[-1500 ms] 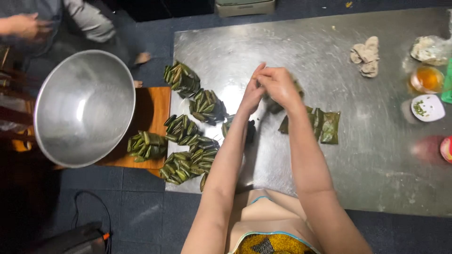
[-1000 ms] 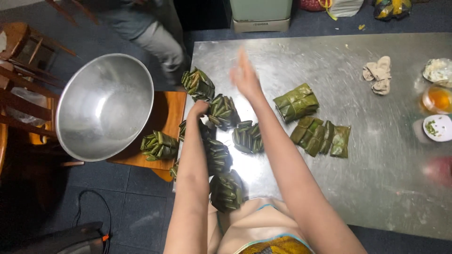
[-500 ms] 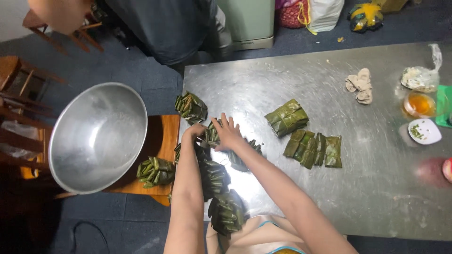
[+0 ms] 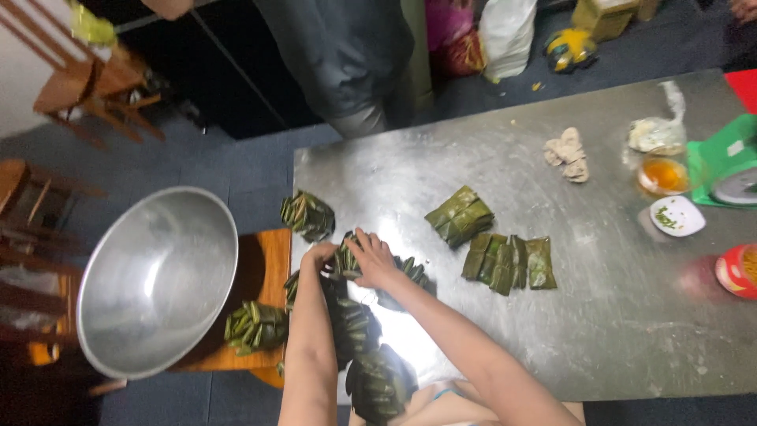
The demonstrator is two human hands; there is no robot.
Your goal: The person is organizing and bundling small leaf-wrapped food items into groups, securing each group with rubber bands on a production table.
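Near the table's (image 4: 631,315) left edge, I had my left hand (image 4: 319,256) and right hand (image 4: 372,259) closed around one leaf parcel (image 4: 344,260); several wrapped parcels (image 4: 489,244) lay finished, others stayed loose.

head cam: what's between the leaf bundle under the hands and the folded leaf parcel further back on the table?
Bare steel table, head view. Both hands, left hand and right hand, rest on the leaf bundle; nothing lies between it and the folded leaf parcel.
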